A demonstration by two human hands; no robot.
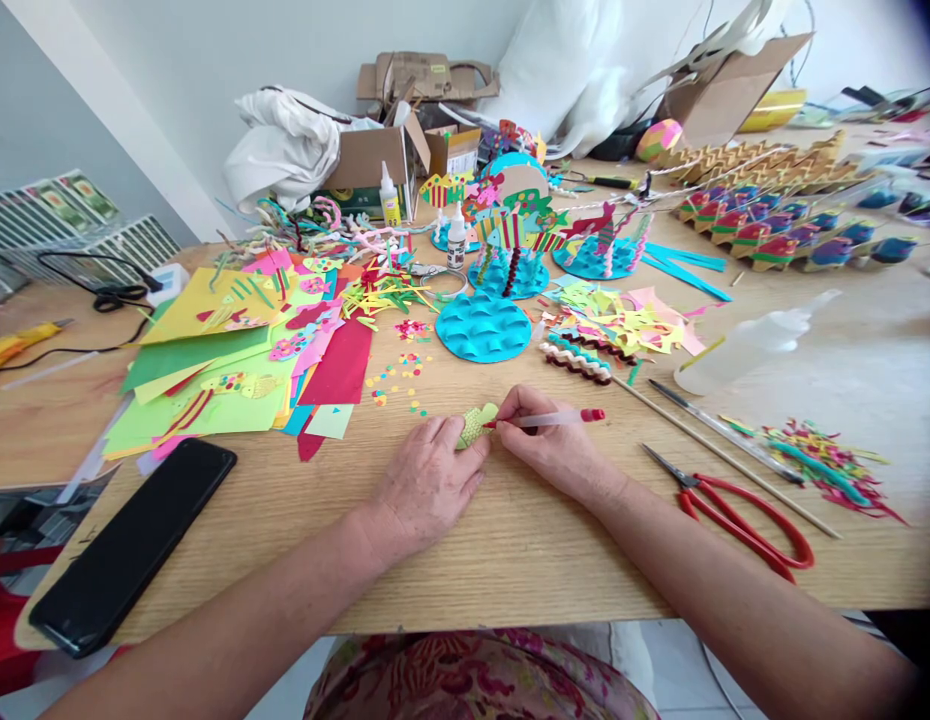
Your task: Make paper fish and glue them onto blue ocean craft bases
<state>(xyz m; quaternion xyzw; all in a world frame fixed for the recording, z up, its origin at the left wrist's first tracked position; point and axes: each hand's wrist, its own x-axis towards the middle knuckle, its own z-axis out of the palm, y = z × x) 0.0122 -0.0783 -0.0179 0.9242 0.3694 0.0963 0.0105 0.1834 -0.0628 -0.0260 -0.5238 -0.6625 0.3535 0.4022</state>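
Observation:
Under the fingers of my left hand point(433, 478) a small yellow-green paper fish point(474, 428) with a scale pattern is pressed to the table. My right hand point(549, 440) pinches a red-capped pen point(566, 418) with a pale barrel, its red tip touching the fish's right part. Just beyond both hands lies a round blue base point(484, 328) with raised scallops. Small coloured paper dots point(406, 366) are scattered left of it. Several twisted pipe cleaners point(576, 360) rest to its right.
Red-handled scissors point(742, 515), a wooden stick point(724, 455) and a clear pen point(724, 430) lie at right. A black phone point(135, 540) and stacked coloured paper point(210, 360) are at left. Glue bottles point(456, 238) and finished fish scenes point(510, 240) stand behind; a clear squeeze bottle point(750, 345) is at right.

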